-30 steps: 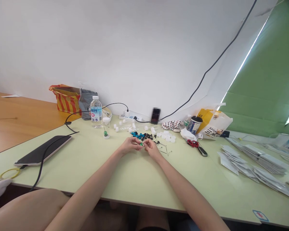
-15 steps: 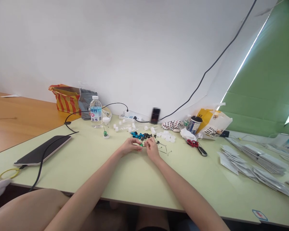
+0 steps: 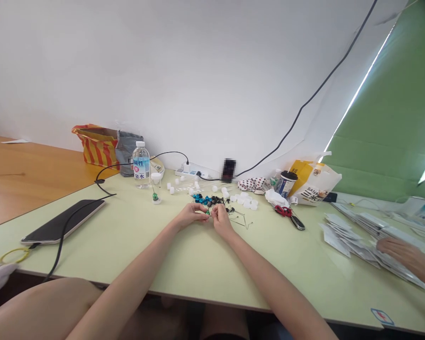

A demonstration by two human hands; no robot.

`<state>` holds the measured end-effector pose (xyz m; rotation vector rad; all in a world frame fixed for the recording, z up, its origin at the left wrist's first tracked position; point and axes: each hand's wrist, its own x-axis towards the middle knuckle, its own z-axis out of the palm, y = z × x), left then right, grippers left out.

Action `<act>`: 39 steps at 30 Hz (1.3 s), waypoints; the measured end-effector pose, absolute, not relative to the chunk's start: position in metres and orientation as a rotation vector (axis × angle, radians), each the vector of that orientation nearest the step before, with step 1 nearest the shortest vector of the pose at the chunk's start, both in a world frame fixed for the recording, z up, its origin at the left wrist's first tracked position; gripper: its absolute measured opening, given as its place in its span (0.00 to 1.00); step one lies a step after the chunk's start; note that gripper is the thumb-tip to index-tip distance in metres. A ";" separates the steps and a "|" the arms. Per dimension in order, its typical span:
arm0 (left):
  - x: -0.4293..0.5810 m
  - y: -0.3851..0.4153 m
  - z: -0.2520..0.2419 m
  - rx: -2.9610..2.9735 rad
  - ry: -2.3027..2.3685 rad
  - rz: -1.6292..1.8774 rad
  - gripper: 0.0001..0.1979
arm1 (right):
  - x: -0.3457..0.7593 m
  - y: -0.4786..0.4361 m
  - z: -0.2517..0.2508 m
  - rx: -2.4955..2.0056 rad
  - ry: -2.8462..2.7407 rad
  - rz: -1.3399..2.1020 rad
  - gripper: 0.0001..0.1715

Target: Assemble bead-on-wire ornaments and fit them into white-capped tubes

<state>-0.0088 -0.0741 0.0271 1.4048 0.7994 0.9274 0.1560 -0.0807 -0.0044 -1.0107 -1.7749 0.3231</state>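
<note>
Pinching a small green bead (image 3: 207,213) between the fingers (image 3: 202,212), the left hand (image 3: 191,215) and right hand (image 3: 220,221) meet above the pale green tabletop (image 3: 184,264), just before scattered blue and black beads (image 3: 205,200) and white plastic caps (image 3: 248,203); farther right, a co-worker's hand (image 3: 398,250) lies on stacked foil sachets (image 3: 357,248).

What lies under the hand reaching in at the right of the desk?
A co-worker's hand rests on overlapping stacks of flat white packets; the packets beneath its palm are covered, so their faces cannot be seen.
</note>
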 end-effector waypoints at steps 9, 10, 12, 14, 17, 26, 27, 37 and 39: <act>-0.008 -0.073 0.023 1.429 0.730 0.890 0.17 | 0.158 -0.084 -0.002 -1.145 -1.812 0.118 0.14; -0.008 -0.073 0.022 1.428 0.728 0.889 0.17 | 0.158 -0.084 -0.002 -1.177 -1.820 0.100 0.14; -0.008 -0.072 0.021 1.430 0.732 0.887 0.18 | 0.158 -0.085 -0.002 -1.235 -1.827 0.073 0.15; -0.008 -0.072 0.021 1.431 0.740 0.887 0.18 | 0.158 -0.086 -0.002 -1.266 -1.832 0.062 0.16; -0.008 -0.071 0.020 1.426 0.753 0.894 0.18 | 0.157 -0.086 -0.002 -1.238 -1.847 0.090 0.14; -0.010 -0.068 0.020 1.447 0.799 0.938 0.19 | 0.163 -0.086 0.002 -1.155 -1.952 0.032 0.11; -0.010 -0.069 0.020 1.456 0.797 0.932 0.19 | 0.164 -0.086 0.003 -1.164 -1.957 0.001 0.11; -0.013 -0.064 0.014 1.475 0.859 0.963 0.20 | 0.162 -0.078 -0.003 -1.152 -1.926 0.068 0.13; -0.013 -0.064 0.012 1.496 0.865 0.958 0.21 | 0.162 -0.079 -0.003 -1.171 -1.891 0.193 0.12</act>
